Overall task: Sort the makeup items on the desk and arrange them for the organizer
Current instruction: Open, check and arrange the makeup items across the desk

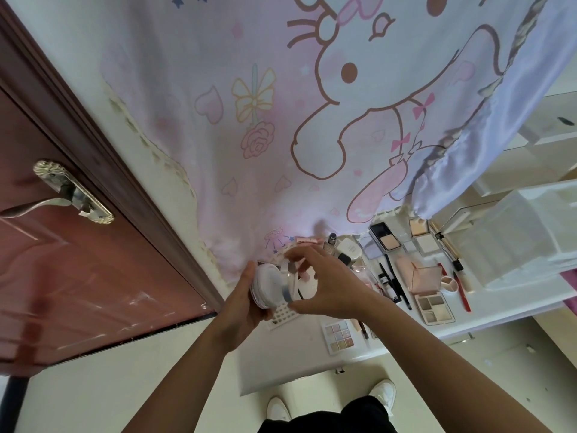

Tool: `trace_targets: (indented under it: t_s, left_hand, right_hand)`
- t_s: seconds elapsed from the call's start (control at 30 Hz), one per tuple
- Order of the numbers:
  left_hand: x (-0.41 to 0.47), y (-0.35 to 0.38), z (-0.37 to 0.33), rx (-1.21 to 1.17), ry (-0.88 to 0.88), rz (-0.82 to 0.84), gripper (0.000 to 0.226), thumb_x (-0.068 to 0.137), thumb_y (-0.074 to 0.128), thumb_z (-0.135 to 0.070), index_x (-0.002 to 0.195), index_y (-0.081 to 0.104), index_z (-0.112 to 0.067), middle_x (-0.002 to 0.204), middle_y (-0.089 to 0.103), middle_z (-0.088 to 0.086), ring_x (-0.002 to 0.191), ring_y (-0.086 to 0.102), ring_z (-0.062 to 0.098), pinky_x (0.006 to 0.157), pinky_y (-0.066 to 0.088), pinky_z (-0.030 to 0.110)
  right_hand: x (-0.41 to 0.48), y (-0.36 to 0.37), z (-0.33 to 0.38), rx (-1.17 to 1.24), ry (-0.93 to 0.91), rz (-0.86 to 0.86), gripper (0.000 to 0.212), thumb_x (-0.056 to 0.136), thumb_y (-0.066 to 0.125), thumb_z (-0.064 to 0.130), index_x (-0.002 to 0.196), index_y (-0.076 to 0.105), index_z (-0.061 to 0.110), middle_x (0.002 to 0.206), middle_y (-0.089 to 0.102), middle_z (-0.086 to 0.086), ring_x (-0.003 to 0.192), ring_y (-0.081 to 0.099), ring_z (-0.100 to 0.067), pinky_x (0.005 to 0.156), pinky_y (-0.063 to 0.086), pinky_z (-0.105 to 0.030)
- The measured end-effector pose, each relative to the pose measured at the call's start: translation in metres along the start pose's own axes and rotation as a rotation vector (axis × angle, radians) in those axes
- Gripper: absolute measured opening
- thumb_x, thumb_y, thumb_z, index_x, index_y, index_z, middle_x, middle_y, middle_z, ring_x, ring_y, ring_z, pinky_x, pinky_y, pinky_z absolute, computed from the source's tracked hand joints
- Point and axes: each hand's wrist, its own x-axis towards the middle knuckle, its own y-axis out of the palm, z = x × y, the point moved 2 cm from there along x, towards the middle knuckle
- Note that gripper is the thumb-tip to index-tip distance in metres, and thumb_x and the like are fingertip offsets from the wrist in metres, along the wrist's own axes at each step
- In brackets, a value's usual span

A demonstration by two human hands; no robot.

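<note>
White desk (pixel 293 360) set against a wall hung with a cartoon-rabbit cloth (pixel 249 120), whose lower hem reaches the desk's back edge; brown door (pixel 78 276) with a brass handle (pixel 71 195) at left, its frame ending near the desk's left end. Both hands hold a round cushion compact (pixel 268 285), hinged open, above the left part of the desk; the left hand (pixel 246 301) cups the base with its fingers curled round it; the right hand (pixel 331 285) pinches the rim of the lid between thumb and fingers. Just below the compact, a white perforated tray (pixel 282 315); to the right, crowded together, a pastel palette (pixel 340 335), a grey quad palette (pixel 435 307), a clear pink box (pixel 426 278), pencils and powder cases; the clear organizer (pixel 515 242) occupies the far right end. Bare desk surface shows only at the near left corner, in front of the tray; the near edge runs diagonally above pale floor, where two white shoes (pixel 384 392) stand just beside it.
</note>
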Motion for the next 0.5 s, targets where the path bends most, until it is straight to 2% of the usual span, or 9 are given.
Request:
trace_targets:
  t_s: [0.13,0.27,0.37,0.5]
  left_hand:
    - [-0.004,-0.005,-0.005,-0.220,-0.072,-0.022,0.065,0.092,0.039,-0.068,0.114,0.068,-0.015,0.090,0.063,0.014,0.066,0.051,0.020,0.058,0.044,0.029]
    - [-0.005,-0.014,-0.001,-0.391,-0.088,0.000,0.077,0.090,0.037,-0.073,0.103,0.074,-0.006,0.085,0.061,0.019,0.063,0.052,0.022,0.055,0.047,0.030]
    - [-0.006,-0.025,0.007,-0.474,-0.085,-0.017,0.067,0.093,0.042,-0.062,0.106,0.072,-0.004,0.093,0.064,0.022,0.064,0.055,0.023,0.055,0.048,0.030]
    - [-0.009,-0.039,0.022,-0.474,-0.099,-0.073,0.055,0.099,0.040,-0.049,0.125,0.063,-0.007,0.116,0.063,0.026,0.076,0.058,0.026,0.059,0.049,0.032]
  right_hand:
    - [-0.002,-0.001,-0.008,0.171,0.031,-0.099,0.080,0.066,0.087,0.039,0.132,0.041,0.033,0.124,0.053,0.016,0.109,0.056,-0.003,0.085,0.050,-0.021]
    - [-0.007,0.006,-0.016,0.302,0.090,-0.164,0.076,0.068,0.087,0.024,0.127,0.039,0.029,0.120,0.054,0.014,0.106,0.056,-0.002,0.082,0.051,-0.019]
    - [-0.014,0.017,-0.029,0.308,0.136,-0.181,0.080,0.068,0.087,0.022,0.126,0.034,0.037,0.120,0.048,0.019,0.102,0.054,0.000,0.082,0.053,-0.020]
    - [-0.027,0.049,-0.062,0.286,0.288,-0.126,0.083,0.060,0.081,0.042,0.130,0.036,0.040,0.127,0.048,0.008,0.108,0.057,-0.004,0.086,0.055,-0.024]
